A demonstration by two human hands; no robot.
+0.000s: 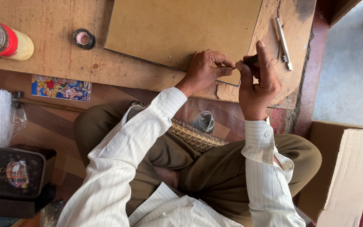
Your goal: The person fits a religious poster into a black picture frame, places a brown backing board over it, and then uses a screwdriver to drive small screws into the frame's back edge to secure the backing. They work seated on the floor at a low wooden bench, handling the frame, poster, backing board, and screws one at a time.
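Centre frame: I am watching the left hand [202,69] pinching the backing board [177,29] edge, the right hand [258,82] gripping a dark tool [251,60]; fastening looks unfinished.

The worktop [55,59] is pale, scuffed tan with faint red ruled lines. On it, toward twelve o'clock, lies a plain mustard-brown board [177,29]. At ten o'clock stands a cream-yellow bottle [19,45] with a red band and a grey speckled cap, and just beside it a black tape roll [83,38] with a pinkish core. At one o'clock lies a silver-white cutter [283,40]. The right hand [259,82] grips a small black tool [251,60]. Both sleeves [118,168] are white with thin dark pinstripes; the trousers [215,168] are olive-brown. At nine o'clock sits a multicoloured picture card [61,87], mostly blue, red and yellow. The cardboard box [349,176] at four o'clock is plain light brown.
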